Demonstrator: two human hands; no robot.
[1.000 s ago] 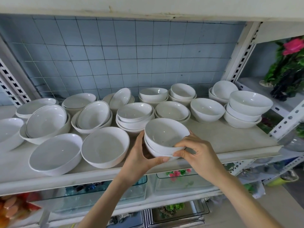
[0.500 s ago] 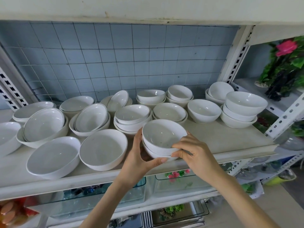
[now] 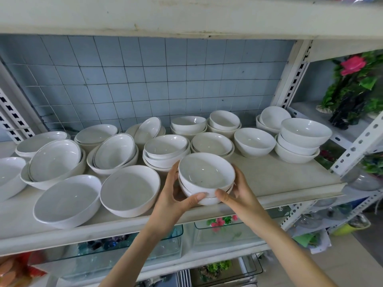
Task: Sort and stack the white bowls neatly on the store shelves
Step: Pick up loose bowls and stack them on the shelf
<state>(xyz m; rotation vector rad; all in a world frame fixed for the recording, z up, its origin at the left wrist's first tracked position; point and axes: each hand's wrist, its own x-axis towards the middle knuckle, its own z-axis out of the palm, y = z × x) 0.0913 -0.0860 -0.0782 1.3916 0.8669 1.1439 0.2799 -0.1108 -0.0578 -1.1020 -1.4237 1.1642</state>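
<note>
White glazed ceramic is slippery, and we have a small stack of nested bowls (image 3: 206,179) cupped between our left hand (image 3: 172,195) and right hand (image 3: 238,195). Both hands curl round its sides with thumbs across the front, at the very front lip of the shelf (image 3: 279,183); we cannot tell whether the stack rests there or hangs just clear. We judge the top bowl could tilt out if we squeeze only the lower one, the stack could go over the lip toward the glass tanks (image 3: 174,243) below, or a careless push back could knock the three-bowl stack (image 3: 165,150) just behind.
</note>
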